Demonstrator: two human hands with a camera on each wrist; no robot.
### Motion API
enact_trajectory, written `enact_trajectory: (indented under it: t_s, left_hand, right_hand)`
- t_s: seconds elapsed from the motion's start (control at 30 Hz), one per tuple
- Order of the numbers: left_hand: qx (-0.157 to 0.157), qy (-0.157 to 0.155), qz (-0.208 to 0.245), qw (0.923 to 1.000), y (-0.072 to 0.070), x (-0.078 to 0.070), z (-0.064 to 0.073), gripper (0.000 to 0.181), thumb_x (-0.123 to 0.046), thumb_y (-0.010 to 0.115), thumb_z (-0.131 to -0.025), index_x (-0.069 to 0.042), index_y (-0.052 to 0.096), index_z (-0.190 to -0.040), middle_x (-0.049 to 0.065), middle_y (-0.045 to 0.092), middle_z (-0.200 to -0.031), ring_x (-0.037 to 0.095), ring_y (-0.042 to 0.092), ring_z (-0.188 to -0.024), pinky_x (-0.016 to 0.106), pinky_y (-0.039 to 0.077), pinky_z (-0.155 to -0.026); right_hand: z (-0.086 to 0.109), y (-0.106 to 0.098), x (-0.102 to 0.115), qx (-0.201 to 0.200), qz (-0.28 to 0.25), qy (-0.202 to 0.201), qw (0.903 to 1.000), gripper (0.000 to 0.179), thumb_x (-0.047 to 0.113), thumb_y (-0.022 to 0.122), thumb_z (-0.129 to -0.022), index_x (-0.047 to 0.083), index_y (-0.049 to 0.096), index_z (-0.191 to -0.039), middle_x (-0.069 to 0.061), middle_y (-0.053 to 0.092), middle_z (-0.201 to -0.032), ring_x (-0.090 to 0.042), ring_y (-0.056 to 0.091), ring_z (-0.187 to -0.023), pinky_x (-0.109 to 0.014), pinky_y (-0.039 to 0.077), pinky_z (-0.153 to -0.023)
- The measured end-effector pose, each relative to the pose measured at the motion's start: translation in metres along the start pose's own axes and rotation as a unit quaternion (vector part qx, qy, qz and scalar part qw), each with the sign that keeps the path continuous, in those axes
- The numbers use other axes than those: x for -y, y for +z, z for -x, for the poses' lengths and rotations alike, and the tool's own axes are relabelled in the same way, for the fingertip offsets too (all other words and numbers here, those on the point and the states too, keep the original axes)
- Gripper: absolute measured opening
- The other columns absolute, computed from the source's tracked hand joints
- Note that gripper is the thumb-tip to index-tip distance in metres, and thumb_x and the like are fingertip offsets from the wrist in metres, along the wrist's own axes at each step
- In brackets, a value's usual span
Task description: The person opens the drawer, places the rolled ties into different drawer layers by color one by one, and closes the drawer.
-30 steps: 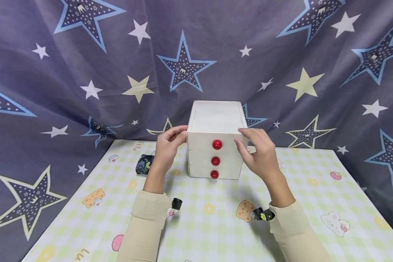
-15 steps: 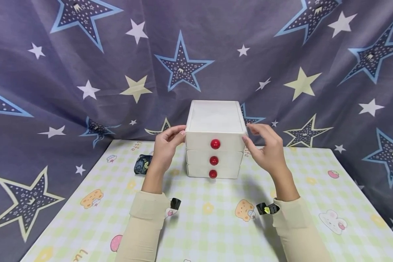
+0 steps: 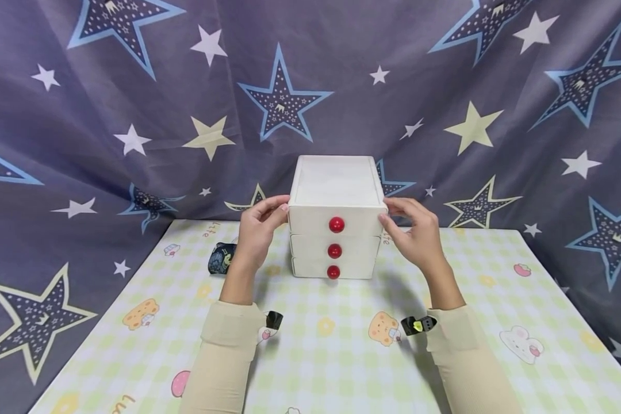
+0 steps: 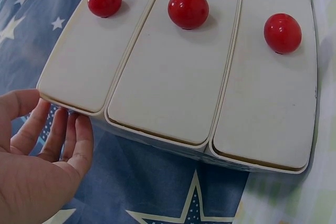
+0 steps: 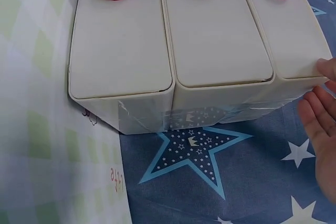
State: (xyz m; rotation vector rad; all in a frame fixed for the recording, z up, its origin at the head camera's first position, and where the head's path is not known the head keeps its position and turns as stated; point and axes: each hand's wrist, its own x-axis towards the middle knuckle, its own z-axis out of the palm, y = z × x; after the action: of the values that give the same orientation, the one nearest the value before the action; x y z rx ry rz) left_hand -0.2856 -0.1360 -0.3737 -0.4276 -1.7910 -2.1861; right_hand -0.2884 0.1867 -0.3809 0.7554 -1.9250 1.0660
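A small white drawer cabinet (image 3: 310, 221) stands at the back of the table, its three stacked drawers pushed in. Each drawer front bears a round red knob (image 3: 336, 225). My left hand (image 3: 257, 233) holds the cabinet's upper left side; in the left wrist view its thumb lies at the top drawer's corner and the other fingers reach along the side. On the opposite side, my right hand (image 3: 416, 230) grips the upper right edge, thumb on the front corner and fingers beside the wall. The right wrist view shows clear tape (image 5: 149, 114) on the cabinet's side.
A dark patterned bundle (image 3: 221, 258) lies on the table just left of my left hand. The table (image 3: 321, 362) wears a green checked cloth with cartoon prints. Directly behind the cabinet hangs a dark star-patterned curtain (image 3: 341, 69).
My right hand has shifted from over the cabinet's top right front corner outward, then in against its right side. My left hand stays at the left side. The head view has turned slightly.
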Motion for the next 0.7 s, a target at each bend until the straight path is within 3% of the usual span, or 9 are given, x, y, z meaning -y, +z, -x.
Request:
enact_trajectory:
  t_s: [0.37,0.53,0.7]
  left_hand:
    - [-0.001,-0.005,-0.014,0.9999,-0.001,-0.004,0.0,0.032,-0.008,0.068,-0.099,0.01,0.066,-0.125,0.003,0.07,-0.104,0.014,0.068,-0.09,0.031,0.058,-0.088]
    - [-0.009,0.018,-0.078,0.9967,-0.003,-0.01,0.001,0.032,-0.015,0.07,-0.099,0.006,0.069,-0.123,0.006,0.069,-0.108,0.018,0.068,-0.091,0.033,0.058,-0.088]
    - [-0.024,0.063,-0.154,0.9858,-0.002,-0.021,0.005,0.027,-0.02,0.072,-0.098,-0.002,0.074,-0.118,0.006,0.069,-0.111,0.022,0.067,-0.096,0.028,0.054,-0.08]
  right_hand:
    - [0.001,0.0,0.003,0.002,-0.005,0.016,0.9999,0.032,-0.002,0.079,-0.087,0.0,0.074,-0.119,-0.013,0.075,-0.102,-0.029,0.074,-0.087,-0.013,0.054,-0.086]
    - [0.001,-0.001,0.005,0.002,-0.005,0.014,0.9999,0.032,-0.002,0.079,-0.087,-0.001,0.074,-0.119,-0.014,0.074,-0.104,-0.029,0.074,-0.087,-0.013,0.054,-0.085]
    - [0.0,-0.001,0.004,0.005,-0.01,0.015,0.9998,0.034,-0.004,0.08,-0.085,-0.002,0.074,-0.118,-0.014,0.074,-0.103,-0.029,0.074,-0.086,-0.014,0.055,-0.085]
